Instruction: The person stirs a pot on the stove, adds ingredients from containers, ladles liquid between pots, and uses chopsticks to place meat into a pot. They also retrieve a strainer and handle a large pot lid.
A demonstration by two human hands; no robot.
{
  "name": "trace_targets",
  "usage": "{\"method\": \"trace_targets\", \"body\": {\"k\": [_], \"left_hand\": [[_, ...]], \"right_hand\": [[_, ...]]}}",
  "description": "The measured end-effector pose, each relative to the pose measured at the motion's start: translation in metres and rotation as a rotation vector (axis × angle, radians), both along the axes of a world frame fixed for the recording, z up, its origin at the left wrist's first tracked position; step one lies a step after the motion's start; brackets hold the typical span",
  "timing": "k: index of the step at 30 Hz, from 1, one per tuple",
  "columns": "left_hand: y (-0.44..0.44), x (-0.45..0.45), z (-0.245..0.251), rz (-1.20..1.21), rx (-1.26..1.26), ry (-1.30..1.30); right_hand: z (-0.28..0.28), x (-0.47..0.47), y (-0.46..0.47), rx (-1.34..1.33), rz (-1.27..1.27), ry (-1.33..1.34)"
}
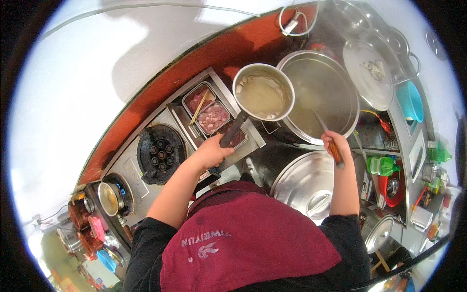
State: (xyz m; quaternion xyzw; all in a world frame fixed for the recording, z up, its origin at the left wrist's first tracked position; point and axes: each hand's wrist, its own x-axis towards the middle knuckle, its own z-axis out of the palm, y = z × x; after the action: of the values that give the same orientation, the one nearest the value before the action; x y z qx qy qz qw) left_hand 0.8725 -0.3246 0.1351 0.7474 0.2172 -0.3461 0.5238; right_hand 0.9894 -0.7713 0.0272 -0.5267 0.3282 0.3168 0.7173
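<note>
My left hand [213, 151] grips the dark handle of a metal saucepan [238, 89], which holds pale, cloudy liquid. The pan is raised beside a large steel stockpot [355, 106], its rim overlapping the pot's left edge in the picture. In my right hand [335, 141] is the wooden handle of a ladle [334, 151]. Its metal shaft runs down into the cloudy broth [310, 84], and the bowl end is hidden there. A large round metal lid [295, 182] lies below the pot, partly behind my right forearm.
Trays of raw meat [213, 117] with chopsticks [199, 107] sit left of the saucepan. Farther left are an unlit gas burner [161, 155] and a second pan [108, 199] by a blue flame. On the right stand a tilted metal lid [368, 75] and a turquoise basin [410, 100].
</note>
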Motion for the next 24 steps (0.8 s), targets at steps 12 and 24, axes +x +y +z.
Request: {"method": "trace_targets", "body": {"k": [12, 24], "left_hand": [[-0.034, 0.049, -0.027, -0.076, -0.131, -0.046], [-0.038, 0.003, -0.008, -0.064, -0.065, -0.101]], "right_hand": [[0.148, -0.134, 0.051, -0.126, -0.026, -0.405], [0.136, -0.143, 0.056, -0.102, -0.021, -0.505]]}}
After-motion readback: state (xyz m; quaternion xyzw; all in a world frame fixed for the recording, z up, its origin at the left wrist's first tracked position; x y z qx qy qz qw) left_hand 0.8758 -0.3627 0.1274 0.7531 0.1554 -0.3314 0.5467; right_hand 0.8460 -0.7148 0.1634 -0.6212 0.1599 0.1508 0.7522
